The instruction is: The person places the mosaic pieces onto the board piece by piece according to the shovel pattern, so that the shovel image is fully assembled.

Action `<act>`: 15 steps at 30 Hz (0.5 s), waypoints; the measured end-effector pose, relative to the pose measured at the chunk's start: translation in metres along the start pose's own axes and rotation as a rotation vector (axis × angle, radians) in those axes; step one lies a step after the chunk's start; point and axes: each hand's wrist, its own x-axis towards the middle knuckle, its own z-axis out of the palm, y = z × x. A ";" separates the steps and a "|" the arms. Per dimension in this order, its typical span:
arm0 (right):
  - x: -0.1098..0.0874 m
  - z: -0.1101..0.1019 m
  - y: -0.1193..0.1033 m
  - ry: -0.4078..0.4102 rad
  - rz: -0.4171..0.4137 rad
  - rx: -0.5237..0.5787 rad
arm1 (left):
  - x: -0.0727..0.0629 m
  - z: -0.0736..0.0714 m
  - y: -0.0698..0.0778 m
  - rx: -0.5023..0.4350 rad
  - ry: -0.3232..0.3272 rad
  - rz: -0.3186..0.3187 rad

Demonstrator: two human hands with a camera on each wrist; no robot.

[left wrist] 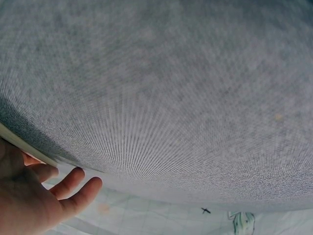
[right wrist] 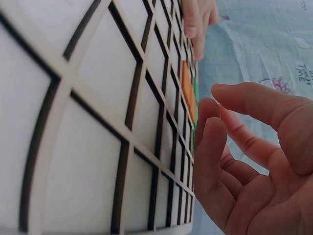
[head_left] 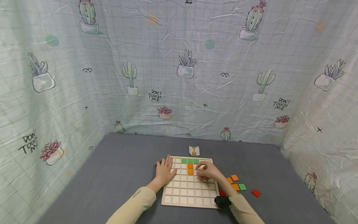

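A pale wooden grid board [head_left: 183,192] lies on the table. Three green tiles [head_left: 196,161] sit in its far row, with two orange tiles [head_left: 190,171] in a column below the middle one. My left hand [head_left: 164,172] rests on the board's left edge, its fingers spread; the left wrist view shows the left hand [left wrist: 36,196] beside the rim. Over the right part of the board is my right hand [head_left: 208,171], just right of the orange tiles. Seen from the right wrist, the right hand [right wrist: 259,161] has loosely bent fingers and no tile shows between them.
Loose orange tiles [head_left: 234,177], a green tile [head_left: 242,187] and a red tile [head_left: 255,193] lie right of the board. The right forearm partly covers other tiles. Beyond the far edge lies a small patterned card [head_left: 194,151]. A printed curtain [head_left: 179,102] surrounds the grey table [head_left: 126,161].
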 end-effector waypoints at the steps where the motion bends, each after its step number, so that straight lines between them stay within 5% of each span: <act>1: -0.002 -0.002 0.000 0.000 -0.002 -0.006 | 0.000 0.000 0.000 0.001 0.000 0.000; 15: -0.029 -0.021 0.009 0.023 0.002 -0.018 | 0.000 -0.002 0.000 -0.013 -0.011 0.002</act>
